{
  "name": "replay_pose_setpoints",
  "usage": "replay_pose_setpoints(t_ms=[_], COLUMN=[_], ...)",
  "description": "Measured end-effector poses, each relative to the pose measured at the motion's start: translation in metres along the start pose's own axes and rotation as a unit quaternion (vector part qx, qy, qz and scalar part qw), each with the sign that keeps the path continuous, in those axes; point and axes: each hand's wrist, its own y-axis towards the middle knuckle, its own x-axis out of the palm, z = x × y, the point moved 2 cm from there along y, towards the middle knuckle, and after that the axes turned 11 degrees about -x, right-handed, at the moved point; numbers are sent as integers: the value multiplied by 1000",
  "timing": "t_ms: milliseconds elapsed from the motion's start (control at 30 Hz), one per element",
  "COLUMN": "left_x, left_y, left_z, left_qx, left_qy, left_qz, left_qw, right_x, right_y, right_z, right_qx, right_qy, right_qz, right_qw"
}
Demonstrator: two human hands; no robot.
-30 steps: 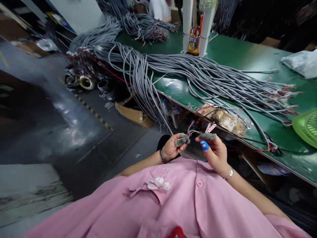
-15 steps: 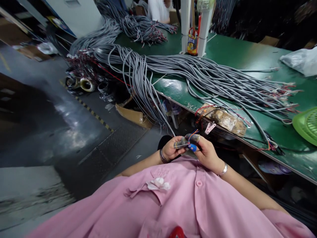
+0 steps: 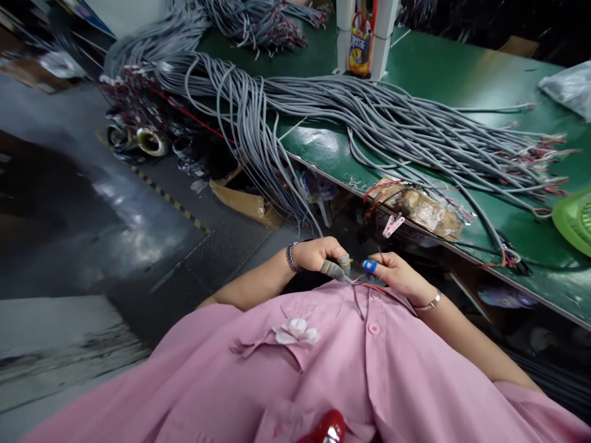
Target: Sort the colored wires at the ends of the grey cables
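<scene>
My left hand (image 3: 321, 255), with grey covers on thumb and finger, pinches the end of a grey cable near my shirt. Thin coloured wires (image 3: 357, 301) fan out from that end, red, orange and dark ones among them. A short way to the right, my right hand (image 3: 401, 277) is closed, a blue wrap (image 3: 369, 266) on one fingertip, and pinches some of the thin wires. Its finger pads are partly hidden. The held cable runs up toward a hanging bundle of grey cables (image 3: 252, 135).
More grey cables (image 3: 415, 132) with stripped ends lie across the green table (image 3: 443, 67). At its near edge are a taped cardboard piece (image 3: 429, 215) and a pink clip (image 3: 393, 226). A green basket (image 3: 575, 218) stands right; an open carton (image 3: 244, 203) lies below.
My hands have moved apart, the right one a little to the right. The coloured wires, bunched between my fingers before, now spread below and between the hands. The view has tilted down slightly.
</scene>
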Motion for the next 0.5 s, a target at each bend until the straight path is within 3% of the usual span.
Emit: replay_pose_setpoints(t_ms=[100,167,233,333,500], left_x=[-5,-5,-5,-5,-2], left_y=[1,0,-2,-3,-1], left_z=[10,10,9,8,11], left_qx=[32,43,49,53,64], left_qy=[75,100,106,104,133], left_qz=[36,64,90,118,163], left_qw=[996,992,989,986,976], right_x=[-13,-20,-23,-19,2], right_y=[-12,-25,-38,-46,-33], right_z=[6,2,-5,-16,-26], right_qx=[-28,-51,-70,-102,-84], right_qy=[-122,-225,-281,-249,-69], right_qz=[153,249,304,289,124], right_qw=[980,941,908,919,986])
